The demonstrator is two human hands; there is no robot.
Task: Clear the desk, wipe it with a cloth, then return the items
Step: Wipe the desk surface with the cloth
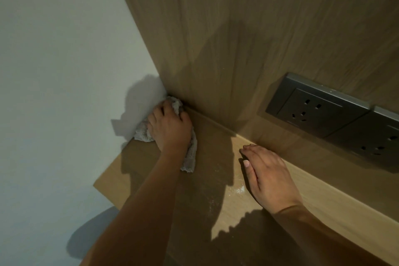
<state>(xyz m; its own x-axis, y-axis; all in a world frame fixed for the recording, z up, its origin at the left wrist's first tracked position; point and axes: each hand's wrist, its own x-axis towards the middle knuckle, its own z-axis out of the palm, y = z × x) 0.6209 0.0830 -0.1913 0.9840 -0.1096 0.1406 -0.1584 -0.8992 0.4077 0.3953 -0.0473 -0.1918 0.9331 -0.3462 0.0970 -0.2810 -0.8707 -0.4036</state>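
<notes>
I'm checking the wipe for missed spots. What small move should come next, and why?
Probably drag the cloth with the left hand out of the far corner toward the white dust on the desk beside the flat right hand, since that patch looks unwiped.

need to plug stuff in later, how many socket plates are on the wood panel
2. One socket plate sits on the wood panel just above the desk; the second adjoins it rightward, cut off by the frame edge, so more may be hidden.

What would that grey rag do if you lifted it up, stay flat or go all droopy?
Probably droopy. The cloth is already bunched and wrinkled under the left hand, so it looks soft, not stiff. It likely weighs little, since it is thin at its loose end. It should slide over the desk rather than roll.
</notes>
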